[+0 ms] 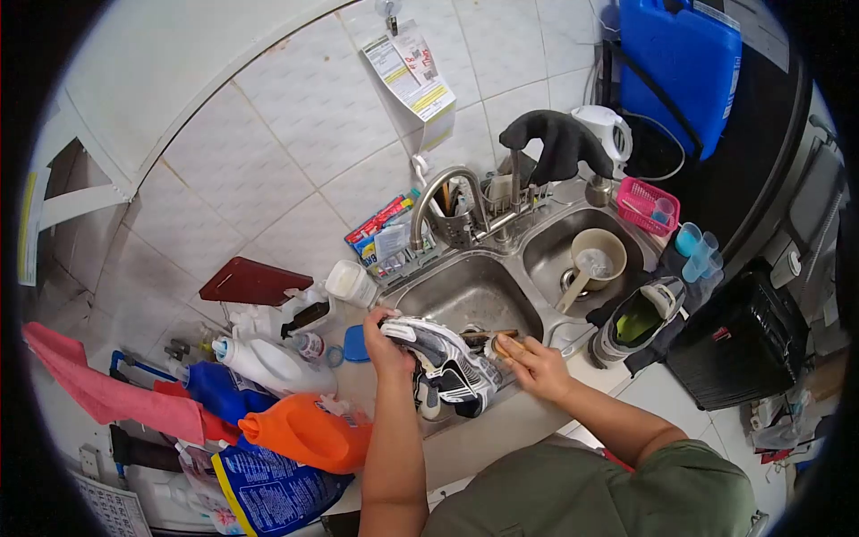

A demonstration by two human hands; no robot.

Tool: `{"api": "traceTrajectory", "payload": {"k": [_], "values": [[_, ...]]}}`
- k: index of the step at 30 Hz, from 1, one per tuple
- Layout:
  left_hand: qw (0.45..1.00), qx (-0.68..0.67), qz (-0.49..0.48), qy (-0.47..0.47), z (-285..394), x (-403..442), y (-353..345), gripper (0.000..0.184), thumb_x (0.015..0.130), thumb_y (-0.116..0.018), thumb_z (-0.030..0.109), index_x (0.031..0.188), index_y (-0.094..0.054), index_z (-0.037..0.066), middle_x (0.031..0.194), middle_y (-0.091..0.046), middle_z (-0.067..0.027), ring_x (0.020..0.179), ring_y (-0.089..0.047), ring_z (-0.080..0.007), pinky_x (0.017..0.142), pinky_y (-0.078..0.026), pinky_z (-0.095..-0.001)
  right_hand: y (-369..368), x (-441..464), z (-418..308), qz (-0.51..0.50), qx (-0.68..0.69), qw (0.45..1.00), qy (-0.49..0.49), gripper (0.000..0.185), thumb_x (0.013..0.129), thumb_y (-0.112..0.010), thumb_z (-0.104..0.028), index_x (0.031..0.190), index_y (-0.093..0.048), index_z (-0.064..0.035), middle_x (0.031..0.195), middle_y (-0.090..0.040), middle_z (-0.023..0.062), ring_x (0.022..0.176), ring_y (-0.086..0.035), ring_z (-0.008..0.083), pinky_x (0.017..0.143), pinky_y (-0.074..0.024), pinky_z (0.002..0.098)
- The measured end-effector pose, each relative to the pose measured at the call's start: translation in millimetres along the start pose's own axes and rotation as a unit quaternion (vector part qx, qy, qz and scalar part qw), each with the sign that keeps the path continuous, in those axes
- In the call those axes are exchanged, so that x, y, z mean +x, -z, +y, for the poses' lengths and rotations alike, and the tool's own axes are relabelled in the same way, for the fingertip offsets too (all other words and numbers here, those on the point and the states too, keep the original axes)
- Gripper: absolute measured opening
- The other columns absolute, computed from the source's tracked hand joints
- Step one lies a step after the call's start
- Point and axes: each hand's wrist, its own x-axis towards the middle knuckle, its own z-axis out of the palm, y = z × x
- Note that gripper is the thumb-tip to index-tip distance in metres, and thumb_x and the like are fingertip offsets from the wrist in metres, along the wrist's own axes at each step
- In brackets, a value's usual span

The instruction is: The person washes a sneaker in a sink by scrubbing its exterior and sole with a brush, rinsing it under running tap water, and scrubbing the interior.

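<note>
My left hand (390,345) grips a white, grey and black sneaker (452,365) by one end, tilted over the front edge of the left sink basin (447,295). My right hand (537,367) is closed round a small scrub brush (501,347) with a wooden-looking body, right beside the sneaker. Whether the bristles touch the shoe I cannot tell. A second sneaker (637,324) with a yellow-green inside rests on the counter to the right of the sink. In the right basin sits a beige dipper (598,254) with its handle toward me.
A curved faucet (428,201) rises behind the basins. Left of the sink stand an orange jug (313,431), a white bottle (268,365) and a blue detergent pouch (277,488). A pink basket (646,206) and plastic cups (702,258) are at the right.
</note>
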Motion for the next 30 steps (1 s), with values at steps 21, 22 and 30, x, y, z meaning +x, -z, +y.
{"api": "traceTrajectory", "payload": {"k": [21, 22, 30], "values": [[1.0, 0.02, 0.013, 0.013, -4, -3, -4, 0.02, 0.088, -0.056, 0.029, 0.085, -0.059, 0.01, 0.085, -0.062, -0.0054, 0.079, -0.062, -0.0206, 0.073, -0.051, -0.0354, -1, 33, -22, -0.064, -0.054, 0.996, 0.025, 0.051, 0.088, -0.068, -0.027, 0.137, -0.056, -0.0313, 0.08, -0.059, 0.003, 0.055, -0.061, 0.0225, 0.046, -0.0519, 0.035], [1.0, 0.015, 0.022, 0.011, -3, 0, 2, 0.02, 0.088, -0.056, 0.029, 0.083, -0.059, 0.009, 0.082, -0.062, -0.006, 0.076, -0.062, -0.0213, 0.071, -0.051, -0.0356, -3, 6, -5, -0.057, -0.031, 0.998, -0.006, 0.05, 0.088, -0.068, -0.027, 0.136, -0.057, -0.0314, 0.082, -0.061, 0.0026, 0.056, -0.062, 0.0213, 0.046, -0.0523, 0.0344], [0.999, -0.008, 0.041, 0.034, 10, -32, -47, 0.027, 0.091, -0.048, 0.032, 0.078, -0.057, 0.009, 0.081, -0.059, -0.0056, 0.08, -0.06, -0.0199, 0.079, -0.051, -0.0342, -20, 107, -49, -0.005, 0.004, 0.999, 0.032, 0.051, 0.088, -0.069, -0.028, 0.138, -0.057, -0.0256, 0.08, -0.057, 0.0043, 0.055, -0.059, 0.023, 0.046, -0.0478, 0.0353]]}}
